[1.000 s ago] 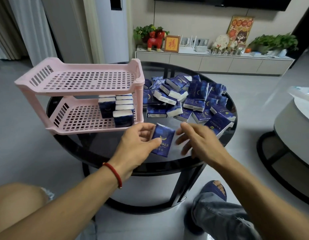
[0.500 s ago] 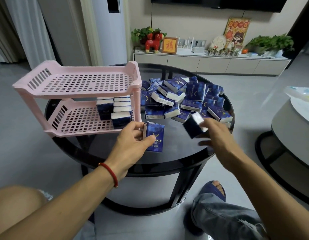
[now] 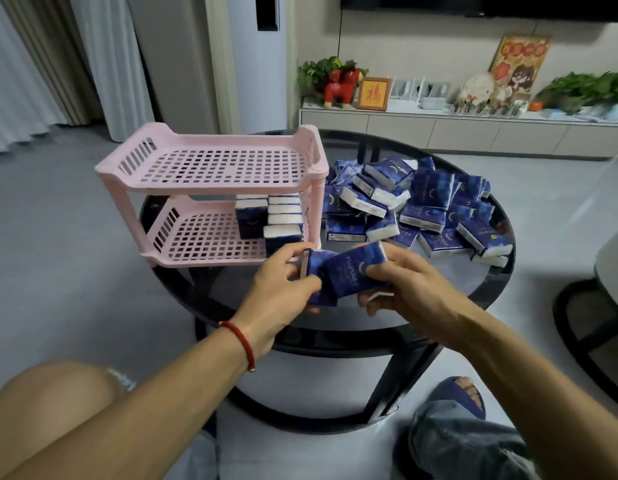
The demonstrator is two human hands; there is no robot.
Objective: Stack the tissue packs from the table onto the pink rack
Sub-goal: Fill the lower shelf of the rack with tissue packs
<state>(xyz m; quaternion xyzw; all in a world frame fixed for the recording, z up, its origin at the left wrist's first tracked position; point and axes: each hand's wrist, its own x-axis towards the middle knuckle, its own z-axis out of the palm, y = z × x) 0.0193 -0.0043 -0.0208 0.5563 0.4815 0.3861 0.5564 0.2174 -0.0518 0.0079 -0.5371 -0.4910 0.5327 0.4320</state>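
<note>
A pink two-tier rack [image 3: 210,183] stands on the left of the round black glass table [image 3: 501,282]. Several dark blue tissue packs [image 3: 283,216] are stacked on its lower shelf at the right end; the top shelf is bare. A heap of blue packs [image 3: 421,202] lies on the table to the right of the rack. My left hand [image 3: 279,292] grips one blue pack [image 3: 316,268] near the table's front edge. My right hand [image 3: 411,289] holds a second blue pack [image 3: 352,271], pressed against the first one.
A white cabinet [image 3: 456,129] with plants, a red horse figure and a framed picture runs along the back wall. Another round table's edge [image 3: 608,271] shows at the right. My knee [image 3: 51,410] and a slippered foot [image 3: 456,396] are below the table.
My right hand lifted a pack from the heap and brought it left to the pack in my left hand. The two packs now touch.
</note>
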